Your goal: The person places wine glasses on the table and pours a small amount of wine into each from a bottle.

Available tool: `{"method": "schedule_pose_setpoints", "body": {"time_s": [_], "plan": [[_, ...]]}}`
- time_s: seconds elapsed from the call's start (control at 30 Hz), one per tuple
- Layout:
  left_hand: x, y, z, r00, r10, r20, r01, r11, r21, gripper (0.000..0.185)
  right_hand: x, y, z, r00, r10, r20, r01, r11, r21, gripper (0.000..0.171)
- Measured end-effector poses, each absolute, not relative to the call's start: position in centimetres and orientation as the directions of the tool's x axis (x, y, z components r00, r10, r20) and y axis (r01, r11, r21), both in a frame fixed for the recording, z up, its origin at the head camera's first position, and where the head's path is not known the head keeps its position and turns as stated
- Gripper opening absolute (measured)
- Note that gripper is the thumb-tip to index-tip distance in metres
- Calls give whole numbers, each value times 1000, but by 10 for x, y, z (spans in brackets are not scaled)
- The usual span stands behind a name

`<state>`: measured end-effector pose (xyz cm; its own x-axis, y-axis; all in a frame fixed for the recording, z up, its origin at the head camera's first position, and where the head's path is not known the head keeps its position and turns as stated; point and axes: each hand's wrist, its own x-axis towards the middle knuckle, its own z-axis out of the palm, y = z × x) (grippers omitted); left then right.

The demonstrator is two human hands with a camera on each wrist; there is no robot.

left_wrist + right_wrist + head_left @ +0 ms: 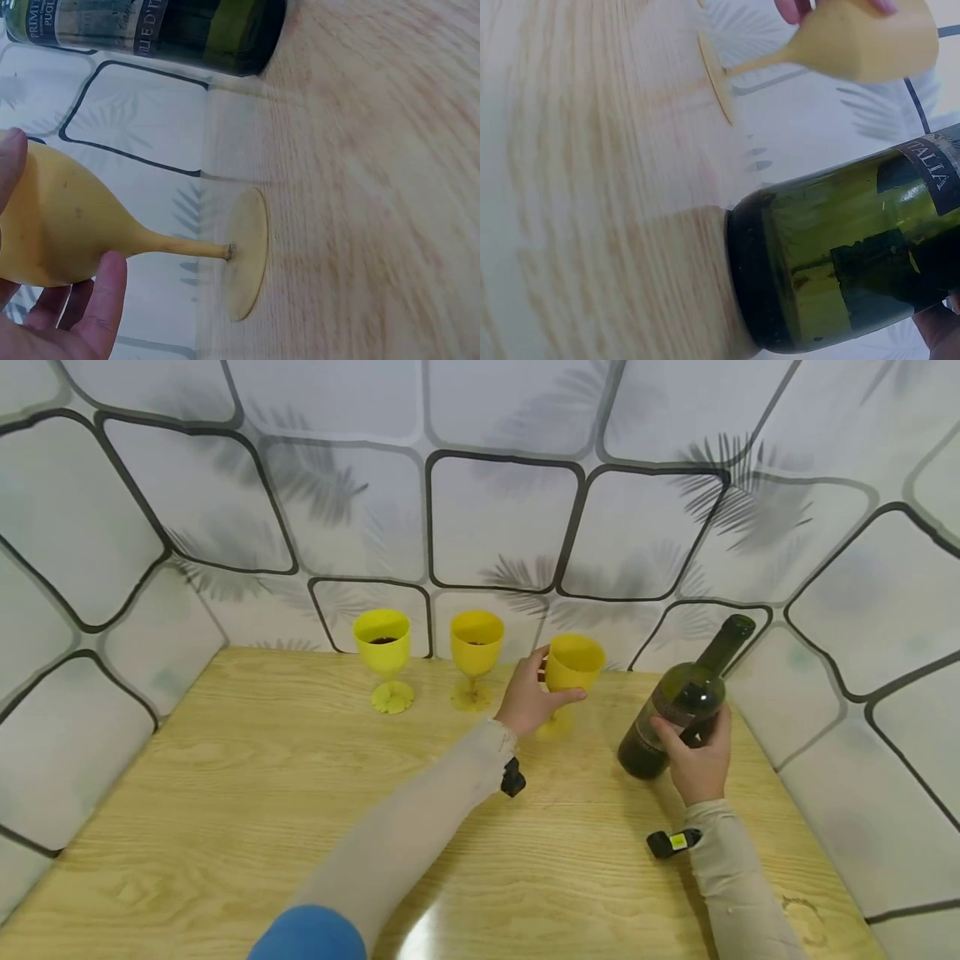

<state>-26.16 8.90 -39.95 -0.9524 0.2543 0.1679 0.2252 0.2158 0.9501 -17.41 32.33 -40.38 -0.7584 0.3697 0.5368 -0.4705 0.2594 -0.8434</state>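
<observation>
In the head view my left hand (pixel 527 700) holds a yellow goblet (pixel 574 665) by its bowl, fingers behind and thumb across the front. The left wrist view shows the goblet's thin stem and round foot (pixel 247 255) upright, right at the tabletop. My right hand (pixel 702 763) grips a dark green wine bottle (pixel 663 714) around its labelled body. Its neck is uncapped and leans to the right in the head view. The right wrist view has the bottle's base (pixel 757 277) at the wood, with the held goblet (pixel 862 41) beyond it.
Two more yellow goblets stand left of the held one, a brighter one (pixel 388 647) and a deeper yellow one (pixel 476 647), both with dark liquid inside. Patterned white walls (pixel 502 518) close off the back and sides of the wooden table (pixel 247 793).
</observation>
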Motion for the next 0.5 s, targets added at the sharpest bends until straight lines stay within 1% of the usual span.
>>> {"method": "schedule_pose_setpoints", "body": {"time_s": [0.2, 0.37, 0.5], "plan": [[-271, 101, -398, -955, 251, 155, 210, 211, 955, 85, -175, 324, -405, -762, 354, 543, -483, 248, -840, 74], [-271, 110, -401, -967, 226, 122, 158, 149, 976, 83, -174, 325, -405, -759, 351, 548, -483, 261, -836, 74], [-270, 115, -404, -972, 199, 127, 154, 130, 979, 86, -175, 325, -406, -757, 348, 554, -485, 270, -832, 73]]}}
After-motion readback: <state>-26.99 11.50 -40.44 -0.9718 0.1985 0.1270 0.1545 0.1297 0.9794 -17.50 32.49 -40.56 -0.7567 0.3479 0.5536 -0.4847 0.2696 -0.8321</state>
